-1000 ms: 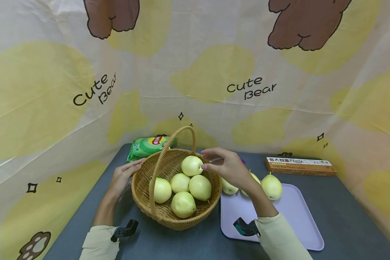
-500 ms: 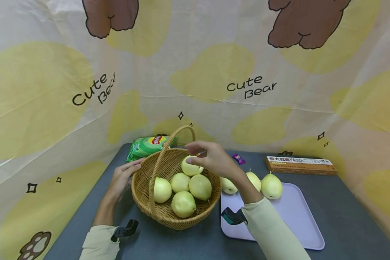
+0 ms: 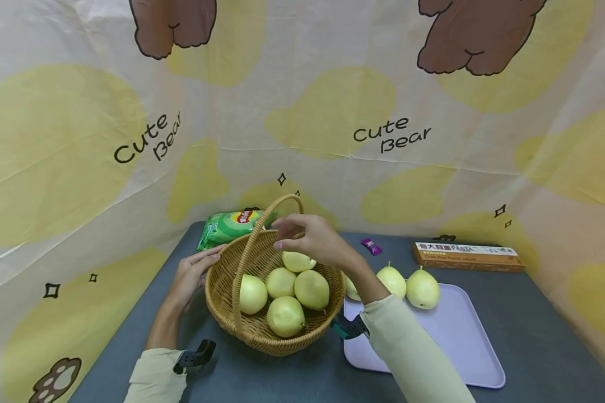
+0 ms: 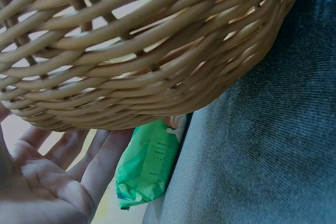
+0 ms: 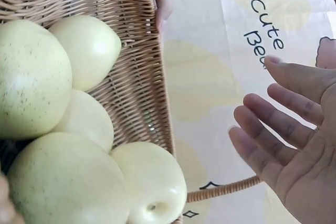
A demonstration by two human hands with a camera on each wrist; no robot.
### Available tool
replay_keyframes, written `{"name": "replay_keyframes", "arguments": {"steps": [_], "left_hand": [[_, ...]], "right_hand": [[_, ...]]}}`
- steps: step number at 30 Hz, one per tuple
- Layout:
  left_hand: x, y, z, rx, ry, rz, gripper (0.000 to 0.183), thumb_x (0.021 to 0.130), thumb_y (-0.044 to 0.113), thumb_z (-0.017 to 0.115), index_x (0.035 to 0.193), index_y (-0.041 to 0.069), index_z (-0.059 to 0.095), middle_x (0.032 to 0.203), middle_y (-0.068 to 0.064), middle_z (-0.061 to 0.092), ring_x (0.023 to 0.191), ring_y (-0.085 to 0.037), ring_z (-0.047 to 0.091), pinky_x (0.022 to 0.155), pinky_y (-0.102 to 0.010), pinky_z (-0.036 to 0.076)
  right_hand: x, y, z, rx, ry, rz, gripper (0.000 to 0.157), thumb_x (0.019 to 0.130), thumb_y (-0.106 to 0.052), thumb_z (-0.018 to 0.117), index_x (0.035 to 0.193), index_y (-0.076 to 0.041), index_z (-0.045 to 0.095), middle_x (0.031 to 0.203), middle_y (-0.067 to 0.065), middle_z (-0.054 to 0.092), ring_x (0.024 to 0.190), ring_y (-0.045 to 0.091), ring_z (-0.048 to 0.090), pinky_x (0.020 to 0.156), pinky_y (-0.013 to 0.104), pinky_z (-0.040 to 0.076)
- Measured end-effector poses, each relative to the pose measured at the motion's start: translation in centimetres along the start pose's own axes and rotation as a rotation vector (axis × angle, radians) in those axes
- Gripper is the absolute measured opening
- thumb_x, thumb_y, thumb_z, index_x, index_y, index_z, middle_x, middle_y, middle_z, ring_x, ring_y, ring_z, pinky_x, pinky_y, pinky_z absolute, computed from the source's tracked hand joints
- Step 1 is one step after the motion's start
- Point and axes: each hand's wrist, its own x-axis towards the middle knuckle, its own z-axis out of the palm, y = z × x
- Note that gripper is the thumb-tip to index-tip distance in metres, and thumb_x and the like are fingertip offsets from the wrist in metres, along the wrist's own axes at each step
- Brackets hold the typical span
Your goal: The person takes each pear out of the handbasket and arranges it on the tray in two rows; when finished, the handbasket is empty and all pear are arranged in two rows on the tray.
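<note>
A wicker basket (image 3: 274, 347) with an arched handle (image 3: 247, 252) holds several pale green-yellow pears (image 3: 285, 317). My left hand (image 3: 187, 277) touches the basket's left side near the rim, its fingers fairly straight. In the left wrist view, that palm (image 4: 50, 187) lies beside the woven wall, and the fingertips are hidden by it. Over the basket's far right part hovers my right hand (image 3: 315, 240), which partly covers the rearmost pear (image 3: 297, 261). The right wrist view shows this hand (image 5: 294, 140) with loosely bent fingers and nothing in them, apart from the pears (image 5: 149, 182).
Right of the basket, a lilac tray (image 3: 459, 336) bears more pears (image 3: 422, 288) along its far side. A green chip bag (image 3: 229, 226) lies behind the basket. Further back are a purple-wrapped candy (image 3: 371, 246) and a long pasta box (image 3: 469, 257), before a printed cloth backdrop (image 3: 327, 129).
My right hand has moved left from the rearmost pear's right side to above it, toward the handle. The purple candy has come into view. My left hand has stayed put.
</note>
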Motion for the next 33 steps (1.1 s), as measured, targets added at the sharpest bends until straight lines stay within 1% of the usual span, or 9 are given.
{"name": "replay_keyframes", "arguments": {"steps": [3, 7, 14, 19, 23, 26, 27, 31, 33], "left_hand": [[0.0, 0.1, 0.0, -0.003, 0.004, 0.001, 0.049, 0.109, 0.031, 0.061, 0.148, 0.001, 0.061, 0.130, 0.006, 0.072, 0.108, -0.004, 0.071, 0.084, -0.032, 0.064], [-0.1, 0.2, 0.1, 0.000, 0.005, 0.004, 0.049, 0.110, 0.030, 0.060, 0.148, 0.000, 0.061, 0.133, 0.001, 0.071, 0.108, -0.004, 0.072, 0.083, -0.032, 0.064], [-0.3, 0.4, 0.1, -0.016, 0.009, -0.005, 0.048, 0.110, 0.029, 0.061, 0.149, 0.001, 0.060, 0.132, -0.001, 0.072, 0.107, -0.005, 0.072, 0.083, -0.032, 0.065], [-0.3, 0.4, 0.0, -0.024, 0.003, -0.003, 0.049, 0.109, 0.029, 0.061, 0.149, 0.000, 0.059, 0.129, 0.000, 0.073, 0.104, -0.006, 0.073, 0.081, -0.032, 0.065], [-0.3, 0.4, 0.0, -0.020, 0.001, 0.000, 0.049, 0.110, 0.029, 0.060, 0.149, 0.000, 0.059, 0.130, -0.002, 0.073, 0.104, -0.006, 0.073, 0.081, -0.032, 0.065], [-0.2, 0.3, 0.0, -0.014, 0.002, 0.001, 0.049, 0.110, 0.030, 0.060, 0.149, 0.001, 0.060, 0.131, -0.003, 0.073, 0.104, -0.006, 0.073, 0.081, -0.032, 0.065], [-0.2, 0.3, 0.0, -0.013, 0.002, -0.001, 0.049, 0.110, 0.030, 0.060, 0.149, 0.001, 0.060, 0.133, -0.005, 0.072, 0.104, -0.006, 0.073, 0.081, -0.032, 0.065], [-0.1, 0.3, 0.1, -0.009, 0.000, -0.005, 0.049, 0.110, 0.030, 0.060, 0.149, 0.001, 0.060, 0.138, -0.010, 0.070, 0.105, -0.006, 0.073, 0.082, -0.033, 0.065], [-0.2, 0.4, 0.1, -0.007, 0.000, -0.005, 0.048, 0.110, 0.030, 0.060, 0.149, 0.001, 0.060, 0.141, -0.015, 0.067, 0.105, -0.006, 0.073, 0.083, -0.032, 0.065]], "right_hand": [[0.4, 0.0, 0.2, 0.000, -0.014, 0.015, 0.040, 0.097, -0.025, 0.081, 0.134, -0.014, 0.072, 0.109, -0.003, 0.075, 0.105, 0.014, 0.070, 0.095, 0.038, 0.057], [1.0, 0.3, 0.6, -0.002, -0.027, 0.034, 0.042, 0.097, -0.024, 0.080, 0.136, -0.013, 0.071, 0.111, -0.002, 0.075, 0.106, 0.015, 0.070, 0.097, 0.039, 0.057], [1.7, 0.9, 0.9, -0.030, -0.070, 0.050, 0.047, 0.099, -0.027, 0.078, 0.142, -0.011, 0.067, 0.122, 0.007, 0.075, 0.112, 0.015, 0.069, 0.100, 0.040, 0.057], [2.3, 1.1, 1.2, -0.027, -0.105, 0.056, 0.044, 0.100, -0.024, 0.077, 0.141, -0.012, 0.068, 0.117, 0.003, 0.076, 0.109, 0.015, 0.071, 0.097, 0.037, 0.058], [2.7, 1.1, 1.5, -0.035, -0.145, 0.066, 0.045, 0.100, -0.024, 0.077, 0.141, -0.011, 0.067, 0.116, 0.001, 0.077, 0.110, 0.014, 0.071, 0.099, 0.035, 0.058], [3.0, 1.3, 1.7, -0.034, -0.182, 0.073, 0.049, 0.098, -0.023, 0.079, 0.143, -0.009, 0.066, 0.120, 0.005, 0.076, 0.115, 0.017, 0.071, 0.103, 0.034, 0.056], [3.1, 1.3, 1.8, -0.038, -0.195, 0.073, 0.050, 0.098, -0.024, 0.079, 0.143, -0.009, 0.065, 0.120, 0.005, 0.076, 0.115, 0.017, 0.070, 0.103, 0.034, 0.056], [3.3, 1.7, 2.2, -0.060, -0.246, 0.080, 0.052, 0.095, -0.024, 0.083, 0.143, -0.013, 0.066, 0.119, 0.004, 0.075, 0.114, 0.016, 0.069, 0.100, 0.032, 0.056], [3.4, 1.9, 2.5, -0.072, -0.269, 0.081, 0.053, 0.094, -0.025, 0.084, 0.143, -0.015, 0.066, 0.119, 0.004, 0.074, 0.113, 0.015, 0.068, 0.099, 0.033, 0.056]]}}
